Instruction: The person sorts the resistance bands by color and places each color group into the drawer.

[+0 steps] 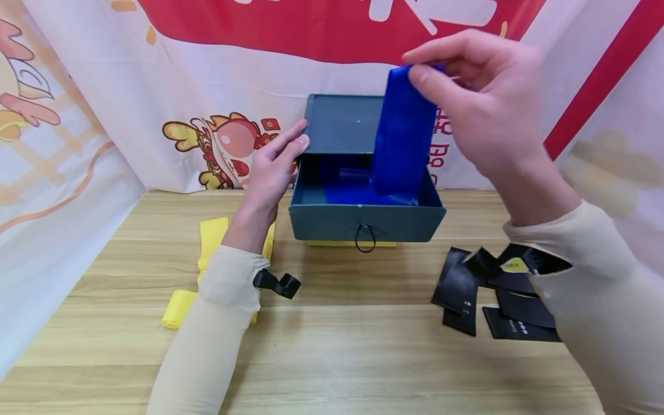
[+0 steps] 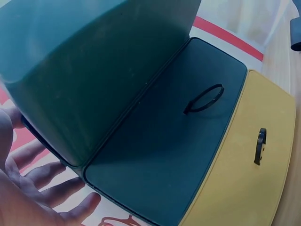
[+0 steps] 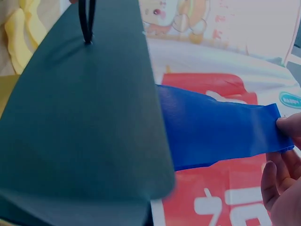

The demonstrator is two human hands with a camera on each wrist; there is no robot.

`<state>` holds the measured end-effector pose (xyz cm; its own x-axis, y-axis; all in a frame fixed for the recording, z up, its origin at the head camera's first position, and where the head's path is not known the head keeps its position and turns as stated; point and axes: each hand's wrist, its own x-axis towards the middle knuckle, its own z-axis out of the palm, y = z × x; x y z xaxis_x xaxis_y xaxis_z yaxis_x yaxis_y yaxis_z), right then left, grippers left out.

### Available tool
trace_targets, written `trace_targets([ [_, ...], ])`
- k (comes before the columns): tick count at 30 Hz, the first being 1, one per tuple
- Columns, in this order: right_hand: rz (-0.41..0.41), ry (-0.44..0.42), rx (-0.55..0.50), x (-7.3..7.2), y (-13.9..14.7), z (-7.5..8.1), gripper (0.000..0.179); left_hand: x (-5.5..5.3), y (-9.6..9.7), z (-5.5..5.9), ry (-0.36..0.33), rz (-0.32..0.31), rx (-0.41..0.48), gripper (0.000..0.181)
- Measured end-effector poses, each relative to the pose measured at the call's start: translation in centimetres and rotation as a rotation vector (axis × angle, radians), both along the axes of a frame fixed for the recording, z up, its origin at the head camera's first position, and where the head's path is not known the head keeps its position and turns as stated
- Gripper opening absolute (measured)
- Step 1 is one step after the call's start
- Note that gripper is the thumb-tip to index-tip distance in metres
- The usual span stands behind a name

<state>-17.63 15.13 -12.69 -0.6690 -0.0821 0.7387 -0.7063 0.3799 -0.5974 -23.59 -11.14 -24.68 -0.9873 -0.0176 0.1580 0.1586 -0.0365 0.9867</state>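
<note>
My right hand (image 1: pixel 493 98) pinches the top end of a flat blue exercise band (image 1: pixel 404 132) between thumb and fingers. The band hangs over the pulled-out top drawer (image 1: pixel 332 222) of a dark green drawer box (image 1: pixel 342 124). More blue band (image 1: pixel 342 193) lies inside that drawer. In the right wrist view, the band (image 3: pixel 221 127) stretches sideways from behind the drawer front to the fingertips of my right hand (image 3: pixel 287 174). With fingers extended, my left hand (image 1: pixel 275 164) rests against the box's left side; in the left wrist view its fingers (image 2: pixel 56 186) lie spread along that side.
Below the open drawer are a shut green drawer (image 2: pixel 155 127) and a yellow drawer (image 2: pixel 244 155), each with a black loop handle. Yellow bands (image 1: pixel 212 236), one rolled, lie left on the wooden table (image 1: pixel 337 357). Several flat black pieces (image 1: pixel 456 282) lie right. A printed cloth (image 1: pixel 259 69) hangs behind.
</note>
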Motion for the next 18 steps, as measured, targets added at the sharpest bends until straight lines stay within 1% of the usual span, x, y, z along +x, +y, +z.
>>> trace_targets([
  [5,0.027,-0.059,0.049,-0.7,-1.5,-0.5,0.025,0.3,-0.3,0.1,0.011,0.009,-0.028,0.045],
  [10,0.043,-0.089,0.089,-1.0,-2.3,-1.0,0.024,0.3,-0.5,0.2,0.002,0.005,-0.027,0.045],
  [14,0.040,-0.097,0.137,-0.5,-2.3,-1.6,0.023,0.3,-0.5,0.2,0.000,0.008,-0.027,0.045],
  [18,0.067,-0.093,0.170,0.6,-2.1,-2.2,0.022,0.4,-0.4,0.2,0.015,0.017,-0.050,0.045],
])
